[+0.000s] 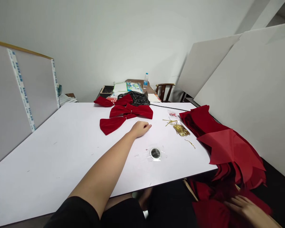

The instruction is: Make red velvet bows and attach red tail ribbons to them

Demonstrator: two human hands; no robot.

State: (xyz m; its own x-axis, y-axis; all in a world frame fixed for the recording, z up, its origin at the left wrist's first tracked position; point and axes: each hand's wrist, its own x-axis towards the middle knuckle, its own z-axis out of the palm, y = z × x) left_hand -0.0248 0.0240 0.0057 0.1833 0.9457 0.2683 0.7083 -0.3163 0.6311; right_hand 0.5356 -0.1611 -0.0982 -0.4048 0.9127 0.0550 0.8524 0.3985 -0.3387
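Note:
My left hand (pixel 140 128) rests on the white table (pixel 73 152) with its fingers curled in, just in front of several red velvet bows. The nearest bow (pixel 111 124) is partly covered by another red bow (pixel 140 110), and a third bow (pixel 102 101) lies farther back. Low on the right, my right hand (pixel 244 207) is over red velvet cloth (pixel 211 213) beside the table. Motion blurs its fingers, so its grip is unclear. Stacked red fabric pieces (pixel 230 147) hang over the table's right edge.
Gold twist ties (pixel 181 129) lie in a clear packet, with loose ones around it. A round black disc (pixel 155 153) is taped to the table. Behind are a black plastic bag (pixel 136 98), a water bottle (pixel 145 81) and a wooden chair (pixel 165 91). White panels (pixel 256 79) stand at right.

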